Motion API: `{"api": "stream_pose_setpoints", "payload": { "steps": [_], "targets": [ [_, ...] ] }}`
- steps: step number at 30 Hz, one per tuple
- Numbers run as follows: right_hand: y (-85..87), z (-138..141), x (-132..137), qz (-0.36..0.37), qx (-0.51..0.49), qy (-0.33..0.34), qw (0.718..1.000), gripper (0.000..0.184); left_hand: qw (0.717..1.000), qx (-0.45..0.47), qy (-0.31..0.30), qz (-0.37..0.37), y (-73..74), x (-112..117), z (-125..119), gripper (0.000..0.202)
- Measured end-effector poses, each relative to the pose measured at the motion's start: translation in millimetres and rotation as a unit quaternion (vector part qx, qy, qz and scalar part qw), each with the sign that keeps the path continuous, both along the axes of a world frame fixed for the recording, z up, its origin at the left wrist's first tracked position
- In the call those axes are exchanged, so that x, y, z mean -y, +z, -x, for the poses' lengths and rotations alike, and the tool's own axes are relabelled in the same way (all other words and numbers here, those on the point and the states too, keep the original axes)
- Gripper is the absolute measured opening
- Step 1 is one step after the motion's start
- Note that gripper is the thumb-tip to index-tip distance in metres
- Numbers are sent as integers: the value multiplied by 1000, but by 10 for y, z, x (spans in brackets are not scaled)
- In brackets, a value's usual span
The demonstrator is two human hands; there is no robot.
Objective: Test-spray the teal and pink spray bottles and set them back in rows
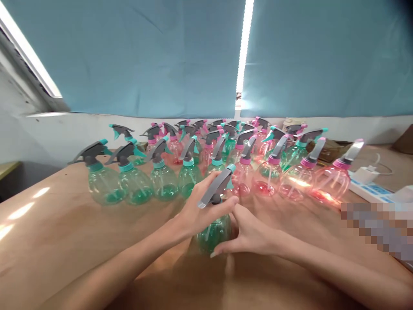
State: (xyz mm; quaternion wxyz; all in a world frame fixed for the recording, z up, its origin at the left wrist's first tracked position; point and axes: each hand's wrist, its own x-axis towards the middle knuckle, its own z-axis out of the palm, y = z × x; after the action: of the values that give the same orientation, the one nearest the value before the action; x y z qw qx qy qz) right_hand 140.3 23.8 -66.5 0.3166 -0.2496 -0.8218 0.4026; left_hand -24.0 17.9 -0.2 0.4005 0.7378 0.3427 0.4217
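Note:
A clear green spray bottle (pixel 211 234) with a grey trigger head stands on the brown table (pixel 64 241) right in front of me. My left hand (pixel 200 209) is wrapped round its neck just under the trigger head. My right hand (pixel 250 234) curls round the bottle's round body from the right side, fingertips at its base. Behind it stand rows of several more spray bottles, green ones (pixel 135 183) on the left and pink ones (pixel 332 181) on the right, all with grey triggers.
A white power strip (pixel 371 189) with a plugged-in adapter lies at the right of the table, near a blurred patch. Blue blinds (pixel 155 56) cover the window behind. A brown bag (pixel 332 148) sits behind the pink bottles.

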Motion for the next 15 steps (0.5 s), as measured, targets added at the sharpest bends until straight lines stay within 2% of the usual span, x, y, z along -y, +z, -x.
{"api": "stream_pose_setpoints", "payload": {
  "steps": [4,9,12,15],
  "targets": [
    [-29,-70,-51,-7,10,-14,1000,92,1000,-2,8,8,4,-14,-33,22],
    [-214,-175,-103,-70,76,-4,995,104,999,-21,26,16,51,-16,-37,20],
    [-327,-304,-120,-112,132,-9,985,101,998,-47,30,22,68,-41,-35,17],
    [-371,-450,-124,-123,175,-16,977,95,996,-74,51,12,76,-48,-32,19]
  ]
}}
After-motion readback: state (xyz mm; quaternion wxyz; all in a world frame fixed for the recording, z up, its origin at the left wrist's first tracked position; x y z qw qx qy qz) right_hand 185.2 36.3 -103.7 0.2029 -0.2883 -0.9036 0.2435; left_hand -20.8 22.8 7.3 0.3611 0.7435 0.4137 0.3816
